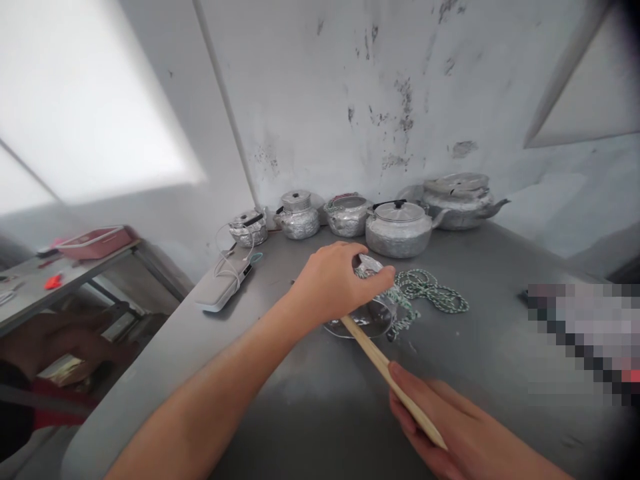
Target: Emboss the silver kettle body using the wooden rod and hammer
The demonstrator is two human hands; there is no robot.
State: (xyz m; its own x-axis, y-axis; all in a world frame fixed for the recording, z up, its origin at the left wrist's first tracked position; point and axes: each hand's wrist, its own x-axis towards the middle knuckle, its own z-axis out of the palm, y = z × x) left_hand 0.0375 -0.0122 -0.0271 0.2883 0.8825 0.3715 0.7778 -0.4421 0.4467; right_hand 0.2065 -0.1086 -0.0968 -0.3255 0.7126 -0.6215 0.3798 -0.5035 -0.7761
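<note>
**A right hand [430, 417] grips a long, pale wooden stick [395, 387] over a silver, oval-mouthed metal vessel [373, 319]**

Nearest is that right hand, its fingers and thumb closed round the stick's near part. The stick slants forward and leftward to the vessel's mouth; its far end meets the edge of the left hand [337, 280], and whether it touches the rim is unclear. The left hand arches above the vessel, thumb and forefinger spread wide, with a shiny, crumpled-looking silver piece [371, 264] showing between them; I cannot tell whether its hidden fingers hold anything.

The vessel sits on a smooth grey tabletop [280, 427]. A coiled, green-and-white braided cord [433, 291] lies just to its right. Well to the left rests a flat, pale grey device with rounded corners [226, 283], a thin whitish cable looped over it.

Farther back stand five silver metal pots and kettles [399, 232], the rightmost with a long spout.

On a separate table to the left is a pink rectangular basin [95, 243], near a small orange-red item [53, 282]. Behind everything rises a whitish wall [310, 87] with dark stains.
</note>
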